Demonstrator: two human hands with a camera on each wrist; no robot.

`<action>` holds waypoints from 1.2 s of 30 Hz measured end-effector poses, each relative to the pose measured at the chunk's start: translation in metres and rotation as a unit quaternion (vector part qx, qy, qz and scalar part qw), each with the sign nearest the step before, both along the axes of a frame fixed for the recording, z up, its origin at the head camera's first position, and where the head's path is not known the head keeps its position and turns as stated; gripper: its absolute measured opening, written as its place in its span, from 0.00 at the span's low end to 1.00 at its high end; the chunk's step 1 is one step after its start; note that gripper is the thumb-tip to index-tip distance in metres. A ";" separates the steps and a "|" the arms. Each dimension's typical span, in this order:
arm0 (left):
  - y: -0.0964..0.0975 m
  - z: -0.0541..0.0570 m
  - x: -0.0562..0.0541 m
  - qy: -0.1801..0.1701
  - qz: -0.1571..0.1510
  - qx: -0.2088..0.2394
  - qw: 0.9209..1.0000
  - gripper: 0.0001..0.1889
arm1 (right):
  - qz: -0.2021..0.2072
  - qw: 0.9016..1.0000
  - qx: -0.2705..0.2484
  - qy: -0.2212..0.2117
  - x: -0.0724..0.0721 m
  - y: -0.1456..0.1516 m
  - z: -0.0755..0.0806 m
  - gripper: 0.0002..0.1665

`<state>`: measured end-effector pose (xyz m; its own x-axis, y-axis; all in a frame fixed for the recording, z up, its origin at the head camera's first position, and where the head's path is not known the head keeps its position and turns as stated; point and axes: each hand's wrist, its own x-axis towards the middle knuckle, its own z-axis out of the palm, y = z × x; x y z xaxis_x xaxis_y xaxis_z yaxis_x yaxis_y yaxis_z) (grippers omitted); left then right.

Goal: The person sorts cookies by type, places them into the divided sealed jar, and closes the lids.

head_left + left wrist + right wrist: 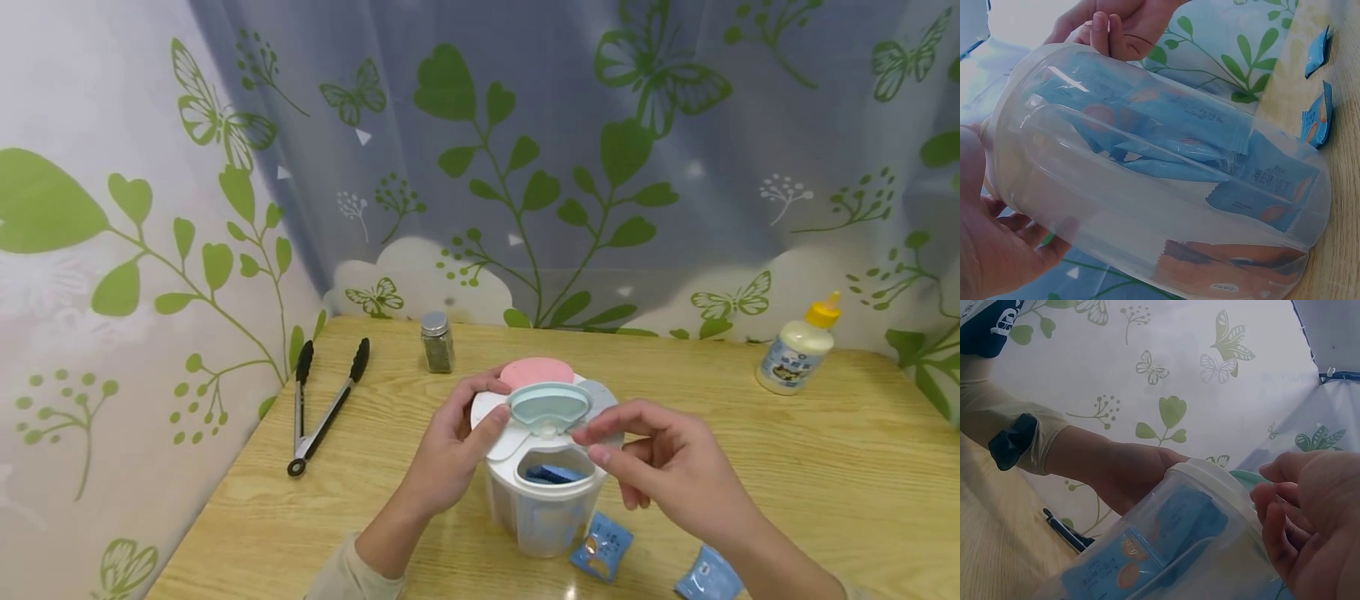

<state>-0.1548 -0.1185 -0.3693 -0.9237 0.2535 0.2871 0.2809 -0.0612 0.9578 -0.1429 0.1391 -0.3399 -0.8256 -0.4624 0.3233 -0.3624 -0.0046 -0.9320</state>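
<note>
A clear, divided storage container [543, 525] with a white lid stands at the front of the table. My left hand [447, 450] grips the left side of its lid, thumb on top. One mint-green flap [549, 408] is raised, baring an opening with blue packets [553, 474] inside. Pink [536, 372] and grey flaps [600, 396] lie down. At the lid's right edge, my right hand [675, 467] has loosely bent fingers with nothing visible between them. Through the container's wall, the left wrist view shows several blue packets and an orange-brown packet [1229, 269] in separate compartments.
Two blue packets lie on the table: one packet [602, 546] beside the container, another packet [708, 575] below my right wrist. Spread metal tongs [322, 425] lie at left. A small silver-capped jar [437, 343] and a yellow-capped squeeze bottle [797, 350] stand toward the back, before a patterned curtain.
</note>
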 end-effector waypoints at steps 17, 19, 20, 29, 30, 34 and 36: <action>-0.002 0.000 0.001 0.002 0.006 -0.005 1.000 0.14 | 0.064 0.994 -0.083 -0.023 -0.006 0.036 -0.027 0.25; -0.002 0.000 0.001 0.001 0.006 -0.003 1.000 0.14 | 0.059 0.995 -0.080 -0.029 -0.006 0.040 -0.029 0.24; -0.002 0.000 0.001 0.001 0.005 -0.002 1.000 0.14 | 0.055 0.995 -0.075 -0.033 -0.006 0.042 -0.030 0.23; -0.001 -0.001 0.001 -0.001 0.003 -0.005 1.000 0.15 | -0.007 0.994 0.015 -0.111 -0.002 0.059 -0.051 0.17; -0.001 -0.001 0.001 -0.001 0.003 -0.005 1.000 0.15 | -0.012 0.992 0.025 -0.124 -0.002 0.060 -0.055 0.16; -0.001 -0.001 0.000 -0.002 0.004 -0.008 1.000 0.15 | -0.014 0.983 0.059 -0.171 -0.002 0.062 -0.071 0.16; -0.001 -0.001 0.000 -0.003 0.004 -0.007 1.000 0.15 | -0.008 0.978 0.070 -0.195 -0.002 0.062 -0.079 0.17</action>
